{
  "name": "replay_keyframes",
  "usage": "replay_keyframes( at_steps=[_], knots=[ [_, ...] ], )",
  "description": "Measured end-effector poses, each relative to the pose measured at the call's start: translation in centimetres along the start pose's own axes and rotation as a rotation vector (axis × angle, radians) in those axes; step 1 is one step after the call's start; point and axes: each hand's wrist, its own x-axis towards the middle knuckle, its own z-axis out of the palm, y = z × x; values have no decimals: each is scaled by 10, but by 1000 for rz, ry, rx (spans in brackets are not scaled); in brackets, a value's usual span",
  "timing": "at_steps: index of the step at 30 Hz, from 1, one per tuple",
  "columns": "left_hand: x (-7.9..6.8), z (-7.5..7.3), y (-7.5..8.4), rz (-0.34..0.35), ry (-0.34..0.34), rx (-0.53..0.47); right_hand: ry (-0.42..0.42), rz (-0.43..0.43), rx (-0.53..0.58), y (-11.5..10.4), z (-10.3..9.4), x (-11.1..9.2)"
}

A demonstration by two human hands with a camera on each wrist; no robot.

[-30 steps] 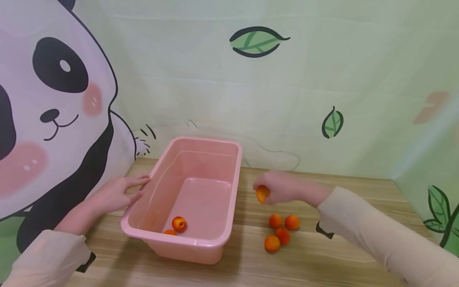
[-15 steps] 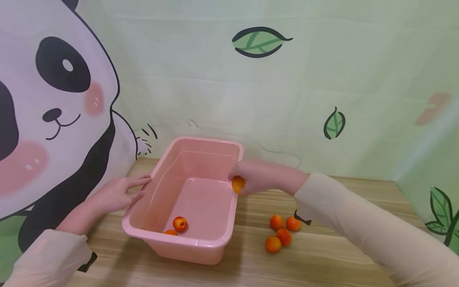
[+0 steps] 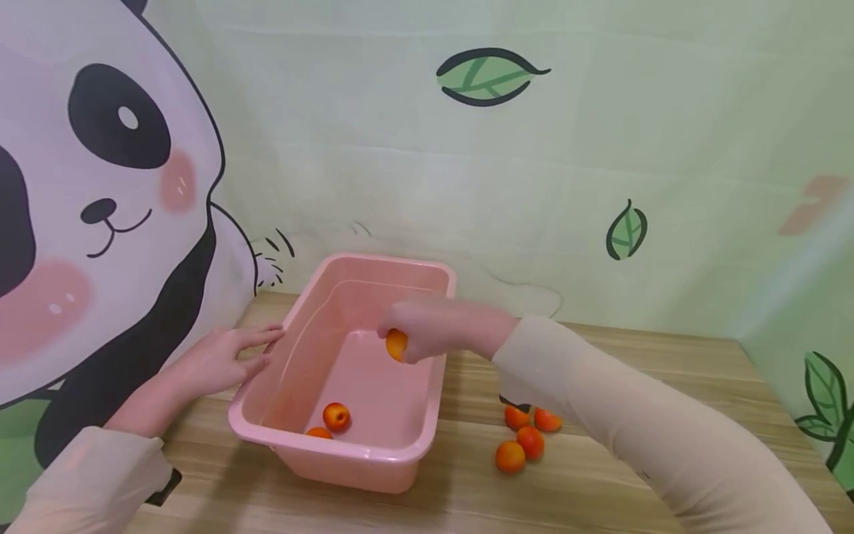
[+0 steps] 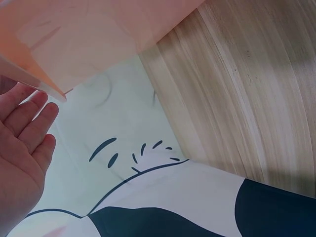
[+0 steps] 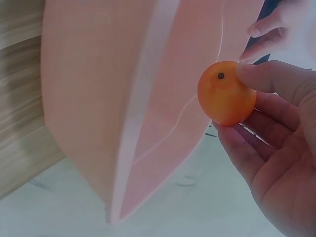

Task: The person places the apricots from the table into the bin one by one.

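Note:
My right hand (image 3: 437,324) pinches an orange apricot (image 3: 396,345) above the inside of a pink plastic tub (image 3: 347,446). In the right wrist view, thumb and fingertips hold the apricot (image 5: 224,98), its dark stem spot showing. My left hand (image 3: 213,360) touches the tub's left rim; in the left wrist view its fingers (image 4: 37,123) lie nearly straight against the rim's outer side. Inside the tub, near its front, lie a reddish apricot (image 3: 336,417) and another one (image 3: 319,432) partly hidden by the front rim.
Several apricots (image 3: 530,443) sit in a group on the wooden table (image 3: 467,489), right of the tub, partly below my right sleeve (image 3: 587,371). Behind the table hangs a pale green cloth (image 3: 373,148) printed with a panda (image 3: 133,208) and leaves.
My right hand has carried the apricot leftward from over the table, across the tub's right rim, to above its inside. My left hand has stayed at the left rim.

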Motion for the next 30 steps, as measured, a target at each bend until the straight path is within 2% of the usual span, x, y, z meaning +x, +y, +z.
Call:
replay_keyframes(
  at_steps=[8, 15, 21, 23, 30],
  knots=[
    [0, 1, -2, 22, 16, 21, -10, 35, 11, -9, 3, 24],
    [0, 2, -5, 51, 31, 40, 23, 8, 30, -12, 7, 41],
    [1, 2, -6, 49, 30, 36, 67, -2, -42, -13, 11, 53],
    [1, 2, -6, 47, 27, 33, 60, 21, -40, -14, 12, 57],
    [1, 2, -5, 46, 25, 22, 46, 100, 116, -14, 21, 75]
  ],
)
